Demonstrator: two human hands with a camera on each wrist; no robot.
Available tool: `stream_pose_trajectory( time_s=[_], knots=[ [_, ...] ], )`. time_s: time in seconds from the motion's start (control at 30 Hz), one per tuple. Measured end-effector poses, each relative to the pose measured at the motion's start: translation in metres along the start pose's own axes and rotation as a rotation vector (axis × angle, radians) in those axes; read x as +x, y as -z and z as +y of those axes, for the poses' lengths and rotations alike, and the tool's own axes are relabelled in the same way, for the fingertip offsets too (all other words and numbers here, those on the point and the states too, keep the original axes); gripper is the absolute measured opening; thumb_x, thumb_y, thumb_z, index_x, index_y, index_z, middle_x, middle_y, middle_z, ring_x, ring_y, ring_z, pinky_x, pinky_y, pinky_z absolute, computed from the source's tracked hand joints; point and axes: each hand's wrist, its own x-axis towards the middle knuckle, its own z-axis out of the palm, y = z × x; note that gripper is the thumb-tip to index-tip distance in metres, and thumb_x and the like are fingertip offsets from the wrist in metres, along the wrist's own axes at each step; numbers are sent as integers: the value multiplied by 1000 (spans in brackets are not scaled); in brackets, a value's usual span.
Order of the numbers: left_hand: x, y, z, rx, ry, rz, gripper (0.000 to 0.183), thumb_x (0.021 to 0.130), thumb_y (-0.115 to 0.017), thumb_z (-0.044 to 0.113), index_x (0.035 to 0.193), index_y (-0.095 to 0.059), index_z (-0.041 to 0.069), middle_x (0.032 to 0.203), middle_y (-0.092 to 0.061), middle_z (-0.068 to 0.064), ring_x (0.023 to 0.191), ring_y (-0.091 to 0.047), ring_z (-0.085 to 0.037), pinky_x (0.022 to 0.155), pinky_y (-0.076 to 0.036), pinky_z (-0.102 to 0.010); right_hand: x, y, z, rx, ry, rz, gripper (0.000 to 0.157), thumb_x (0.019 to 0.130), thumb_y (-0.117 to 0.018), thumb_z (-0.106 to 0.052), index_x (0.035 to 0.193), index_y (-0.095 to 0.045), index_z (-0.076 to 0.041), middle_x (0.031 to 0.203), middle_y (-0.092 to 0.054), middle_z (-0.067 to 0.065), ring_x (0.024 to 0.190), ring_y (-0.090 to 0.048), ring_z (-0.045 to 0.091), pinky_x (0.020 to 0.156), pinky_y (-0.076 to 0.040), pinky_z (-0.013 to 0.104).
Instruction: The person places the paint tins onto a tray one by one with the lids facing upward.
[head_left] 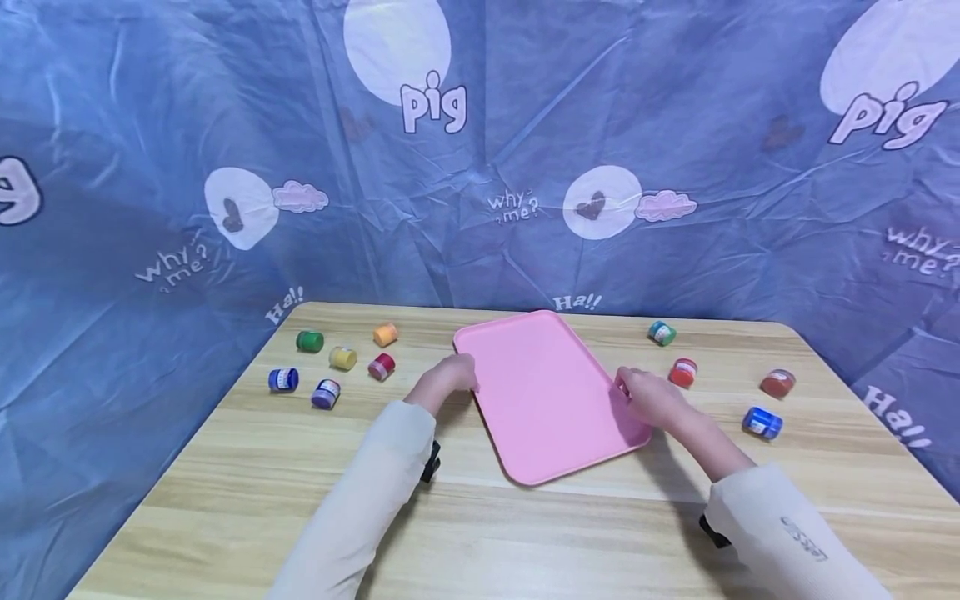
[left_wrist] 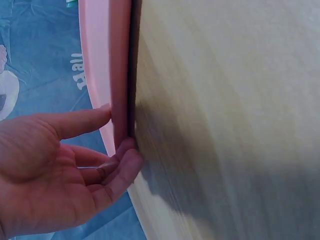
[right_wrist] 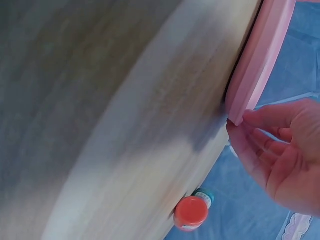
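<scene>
A pink tray point(head_left: 551, 396) with a low rim lies at a slant on the wooden table. My left hand point(head_left: 452, 375) pinches its left edge; in the left wrist view the thumb point(left_wrist: 82, 122) touches the rim and the other fingers reach its underside. On the opposite edge, my right hand point(head_left: 651, 400) pinches the rim between thumb and fingers, as the right wrist view of that hand point(right_wrist: 280, 155) shows. Nearest the right hand stands a small red-orange jar point(head_left: 683, 372). A dark red jar point(head_left: 381, 367) lies beyond the left hand.
Left of the tray are green point(head_left: 310, 341), yellow point(head_left: 342, 358), orange point(head_left: 386, 335), dark blue point(head_left: 283, 380) and purple point(head_left: 326, 394) jars. On the right are teal point(head_left: 662, 333), brown-red point(head_left: 777, 383) and blue point(head_left: 762, 423) ones. A printed blue cloth point(head_left: 465, 250) hangs behind the table point(head_left: 480, 533).
</scene>
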Motion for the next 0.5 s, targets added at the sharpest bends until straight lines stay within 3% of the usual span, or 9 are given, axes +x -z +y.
stream_pose_trajectory(
  time_s=[0.1, 0.13, 0.23, 0.37, 0.5],
  knots=[
    [1, -2, -5, -64, 1, 18, 33, 66, -65, 29, 81, -51, 3, 72, -47, -8, 60, -44, -21, 53, -39, -31, 2, 0, -2, 16, -34, -29, 14, 70, -52, 0, 84, -52, -3, 64, -49, 3, 55, -47, 17, 44, -37, 28],
    [-9, 2, -1, -91, -9, 44, 34, 65, -66, 28, 80, -51, 1, 72, -48, -9, 59, -44, -21, 52, -39, -31, 3, -1, -1, 23, -47, -33, 16, 71, -52, -1, 86, -52, -2, 64, -50, 2, 55, -47, 17, 44, -37, 28],
    [-58, 28, 27, -217, 68, 45, 34, 63, -67, 17, 84, -49, -3, 81, -47, -15, 58, -48, -22, 51, -41, -32, 8, -4, 1, 55, -78, -39, 23, 73, -51, -3, 95, -52, 0, 64, -51, 2, 58, -49, 16, 46, -39, 29],
    [-132, 59, 73, -308, 119, 54, 36, 59, -67, 4, 86, -47, -8, 93, -39, -22, 59, -49, -24, 51, -42, -29, 14, -6, 6, 101, -91, -57, 33, 71, -51, -3, 104, -50, 2, 68, -54, 3, 63, -51, 18, 52, -41, 32],
    [-164, 60, 89, -261, 34, 109, 32, 57, -67, 7, 79, -49, -7, 92, -40, -22, 69, -45, -25, 53, -41, -26, 20, -6, 9, 137, -103, -88, 34, 71, -51, -3, 105, -51, 2, 74, -56, 7, 68, -51, 21, 56, -41, 34]
  ],
)
